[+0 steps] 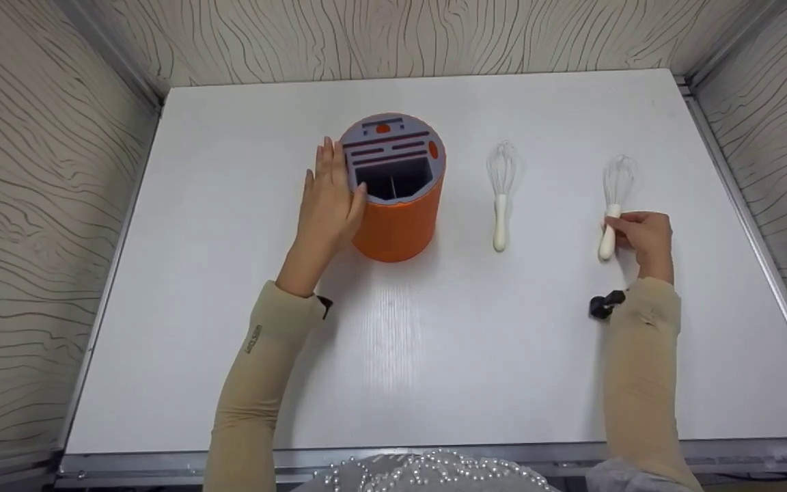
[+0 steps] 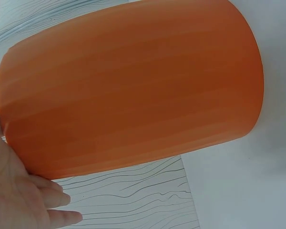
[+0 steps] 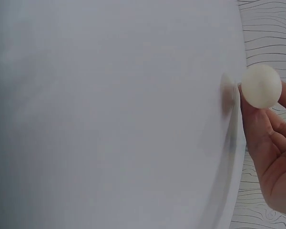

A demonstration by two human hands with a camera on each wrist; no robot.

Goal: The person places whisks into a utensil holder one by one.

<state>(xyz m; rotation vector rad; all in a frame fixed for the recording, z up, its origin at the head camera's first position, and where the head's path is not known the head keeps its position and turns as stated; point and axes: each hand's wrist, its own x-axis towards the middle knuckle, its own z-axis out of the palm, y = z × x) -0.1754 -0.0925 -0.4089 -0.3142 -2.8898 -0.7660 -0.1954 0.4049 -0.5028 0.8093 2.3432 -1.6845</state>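
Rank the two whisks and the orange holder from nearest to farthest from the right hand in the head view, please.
1. Held whisk: pinched in the right hand.
2. Other whisk: lying to its left.
3. Orange holder: farthest left, against the left hand.

Orange canister (image 1: 395, 231) stands between left hand (image 1: 328, 203) and lying whisk (image 1: 500, 207); free lane separates it from held whisk (image 1: 607, 244); bare tabletop (image 1: 462, 362) between forearms (image 1: 641, 369) leaves broad passage.

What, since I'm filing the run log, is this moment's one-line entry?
left hand: touching orange holder | right hand: pinching whisk | second whisk: lying on table
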